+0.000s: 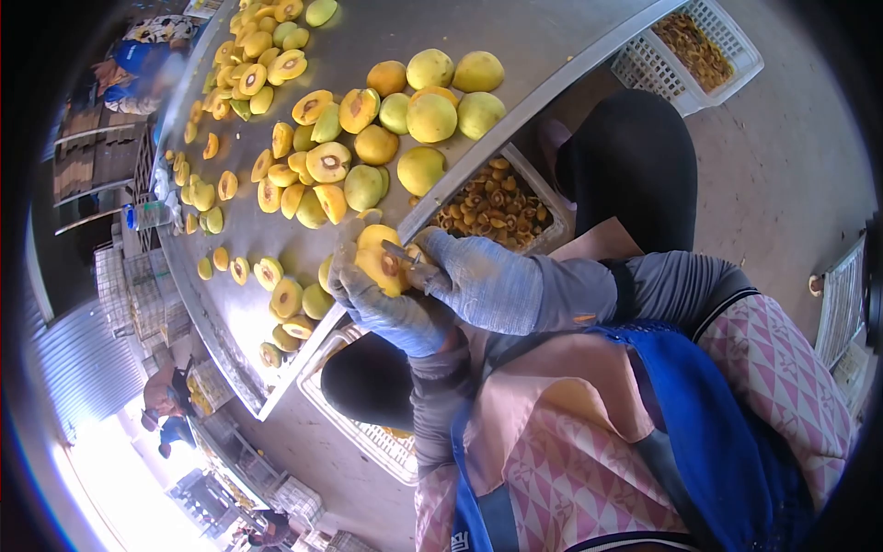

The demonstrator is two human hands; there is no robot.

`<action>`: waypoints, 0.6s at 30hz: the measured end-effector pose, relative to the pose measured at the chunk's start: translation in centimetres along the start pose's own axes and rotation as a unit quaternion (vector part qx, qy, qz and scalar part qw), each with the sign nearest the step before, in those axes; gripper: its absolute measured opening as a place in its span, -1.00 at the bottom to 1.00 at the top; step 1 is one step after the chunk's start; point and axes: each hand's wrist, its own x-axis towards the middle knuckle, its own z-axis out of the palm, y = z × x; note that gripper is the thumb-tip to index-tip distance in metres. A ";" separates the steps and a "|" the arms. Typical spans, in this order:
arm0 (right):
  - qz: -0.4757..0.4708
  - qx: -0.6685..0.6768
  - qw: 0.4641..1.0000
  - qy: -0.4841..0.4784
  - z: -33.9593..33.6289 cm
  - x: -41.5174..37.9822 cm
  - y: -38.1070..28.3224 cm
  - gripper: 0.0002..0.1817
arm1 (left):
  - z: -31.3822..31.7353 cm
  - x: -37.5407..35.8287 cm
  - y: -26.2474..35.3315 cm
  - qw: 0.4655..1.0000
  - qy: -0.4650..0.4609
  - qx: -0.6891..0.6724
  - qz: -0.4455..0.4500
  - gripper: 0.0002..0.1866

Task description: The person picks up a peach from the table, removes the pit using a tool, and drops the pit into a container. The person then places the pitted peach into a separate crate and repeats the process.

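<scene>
Left hand (391,308) in blue-grey glove, clamped round halved yellow fruit with brown centre (375,260), right hand (487,281) gloved likewise, closed on small metal-bladed tool (397,250), blade against the cut face, fruit held near edge of grey metal table (386,32).

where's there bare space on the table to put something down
Best looks like the open metal of the table between the whole fruits, the upper pile and the long edge. A smaller strip separates the middle cut pieces from the lower cluster. It's crowded beside the left hand and throughout the pile.
</scene>
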 end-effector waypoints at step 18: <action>-0.086 -0.153 0.984 -0.035 -0.9 -0.4 0.6 -0.72 | -0.9 1.2 -0.2 0.978 -0.049 -0.138 -0.149 -0.70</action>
